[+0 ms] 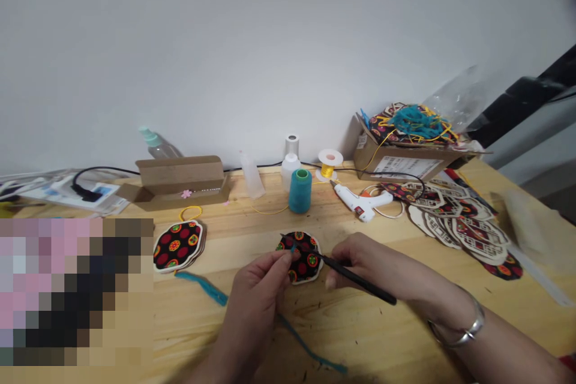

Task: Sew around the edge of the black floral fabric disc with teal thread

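Observation:
A small fabric-covered disc (307, 259), black with red and yellow flowers, lies on the wooden table (405, 324) in front of me. My left hand (258, 294) pinches a teal cord (310, 351) at the disc's left edge; the cord trails back toward me. My right hand (364, 267) grips a thin black stick-like tool (355, 279) whose tip reaches across the disc. A silver bangle (463, 327) sits on my right wrist.
A stack of similar discs (177, 244) and a second teal cord (202, 288) lie to the left. Behind are a teal thread spool (300, 190), a white glue gun (364, 201), bottles, a yellow spool (329, 163), two cardboard boxes (180, 180) and patterned cut-outs (463, 225) on the right.

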{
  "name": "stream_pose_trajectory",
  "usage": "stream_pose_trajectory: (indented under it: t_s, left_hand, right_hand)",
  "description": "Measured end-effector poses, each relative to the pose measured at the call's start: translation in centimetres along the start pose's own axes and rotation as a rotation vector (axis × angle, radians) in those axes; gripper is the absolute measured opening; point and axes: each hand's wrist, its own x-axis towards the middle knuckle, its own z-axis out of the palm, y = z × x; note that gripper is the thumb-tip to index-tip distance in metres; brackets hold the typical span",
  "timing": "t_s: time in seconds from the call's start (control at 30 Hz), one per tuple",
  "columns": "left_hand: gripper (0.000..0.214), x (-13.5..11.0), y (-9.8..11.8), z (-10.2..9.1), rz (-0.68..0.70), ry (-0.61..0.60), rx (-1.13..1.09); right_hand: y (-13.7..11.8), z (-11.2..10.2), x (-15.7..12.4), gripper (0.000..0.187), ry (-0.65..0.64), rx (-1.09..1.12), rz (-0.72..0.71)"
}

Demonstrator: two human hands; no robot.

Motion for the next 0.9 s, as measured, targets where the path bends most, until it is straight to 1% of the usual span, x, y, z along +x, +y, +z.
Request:
stream_pose_trajectory:
  t_s: [0.13,0.23,0.3,0.37,0.43,0.5,0.57,0.73,0.9]
  left_hand:
    - [0.026,-0.1,0.2,0.1,0.008,0.010,-0.008]
    - [0.027,0.0,0.1,0.0,0.017,0.021,-0.031]
    - [0.027,0.1,0.0,-0.1,0.011,0.026,-0.048]
    - [0.028,0.2,-0.2,-0.2,-0.003,0.023,-0.064]
    - [0.027,0.2,-0.3,-0.2,-0.016,0.020,-0.074]
    - [0.025,0.1,-0.3,-0.2,-0.025,0.031,-0.077]
    - [0.025,0.1,-0.2,0.0,-0.029,0.045,-0.084]
    - [0.023,0.1,-0.1,0.1,-0.015,0.038,-0.138]
    - [0.024,0.2,-0.3,-0.1,-0.009,0.022,-0.147]
  right_hand:
    - [-0.5,0.0,-1.2,0.036,0.043,-0.053,-0.008]
    - [-0.4,-0.4,-3.3,0.028,0.104,-0.223,0.060]
    - [0.6,-0.9,-5.1,0.021,0.189,-0.382,0.111]
    - [2.3,-1.4,-6.7,0.010,0.272,-0.516,0.178]
    - [4.3,-2.0,-8.1,0.003,0.308,-0.590,0.259]
    - [5.9,-2.5,-9.1,0.004,0.321,-0.624,0.315]
    - [6.9,-2.9,-9.8,0.006,0.340,-0.645,0.349]
    - [7.7,-3.5,-10.7,0.009,0.428,-0.703,0.404]
    - [8.7,-3.7,-11.0,0.011,0.475,-0.772,0.438]
